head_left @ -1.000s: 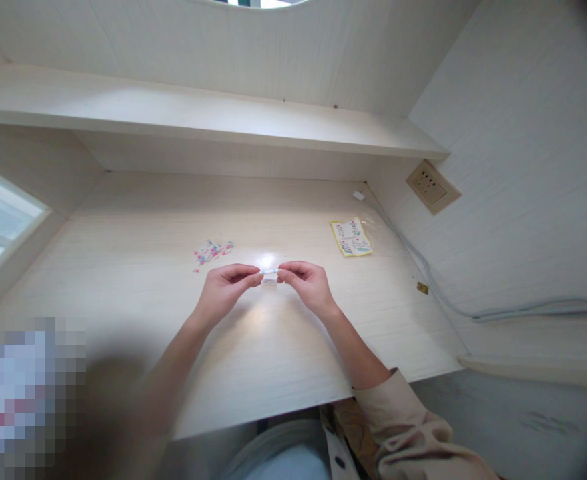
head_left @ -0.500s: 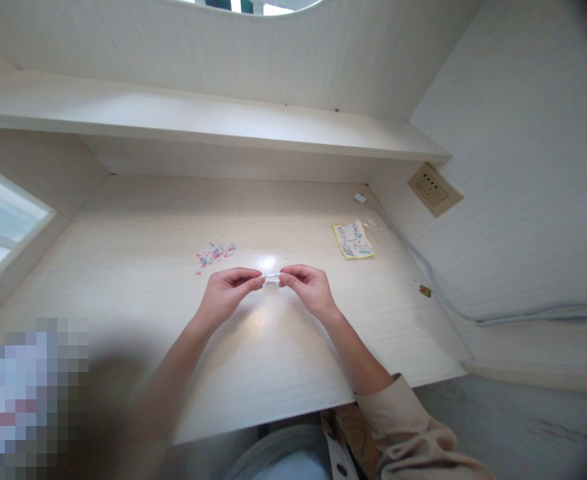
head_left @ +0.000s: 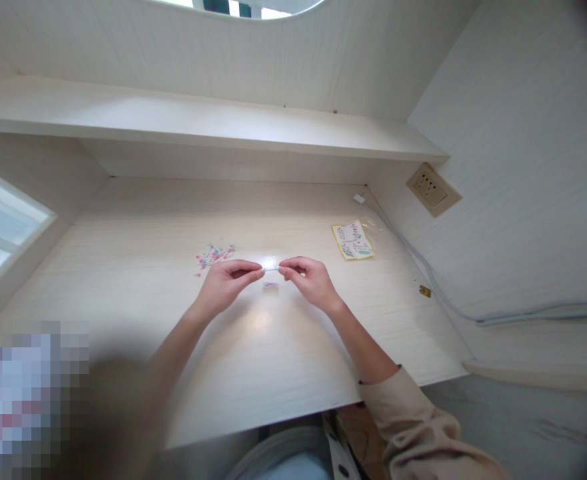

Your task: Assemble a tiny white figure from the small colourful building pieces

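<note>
Head view: forearms (head_left: pixel 366 340) slanting inward, left hand (head_left: pixel 225 285) and right hand (head_left: pixel 313 283) pinch a pale stick (head_left: pixel 271 269) between fingers (head_left: pixel 247 265).

And here we have our desk (head_left: pixel 268 373), pale and wood-grained, light gleaming off its middle! Over on the left, we spot a scattered cluster of tiny pink, blue and white pieces (head_left: pixel 215 254). Near the centre lies a small pale item (head_left: pixel 270 285), too blurred to make out. Across to the right, we see a yellow-edged printed card (head_left: pixel 352 241), clear plastic (head_left: pixel 372 225) just beside it, a little gold-brown piece (head_left: pixel 425 291) nearer us, and a small white object (head_left: pixel 359 199) at the back corner.
</note>
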